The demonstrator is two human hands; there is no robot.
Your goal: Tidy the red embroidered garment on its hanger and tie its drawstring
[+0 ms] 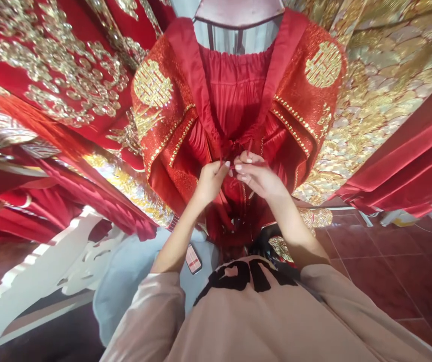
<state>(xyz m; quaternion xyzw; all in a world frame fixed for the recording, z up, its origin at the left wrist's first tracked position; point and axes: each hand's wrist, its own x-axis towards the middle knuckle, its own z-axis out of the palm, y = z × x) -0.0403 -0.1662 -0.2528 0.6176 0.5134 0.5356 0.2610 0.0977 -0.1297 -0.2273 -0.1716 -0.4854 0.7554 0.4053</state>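
A red garment (238,85) with gathered fabric and glittering shoulder panels hangs upright in front of me. Gold beaded lines edge the panels, and round gold emblems sit on both shoulders. At the middle of its front, my left hand (212,182) pinches a thin red ribbon between thumb and fingers. Close beside it, my right hand (258,176) also grips the ribbon with bent fingers. A gathered knot or bow of red cloth (234,145) shows just above the fingertips. The ribbon's exact path between the hands is hard to make out.
Red cloth with clear beads (76,75) hangs at the left, gold scale-patterned fabric (385,100) at the right. A grey-blue cushioned seat (125,281) bears a phone (193,259). A white carved panel (46,271) stands at lower left, over red floor tiles (393,271).
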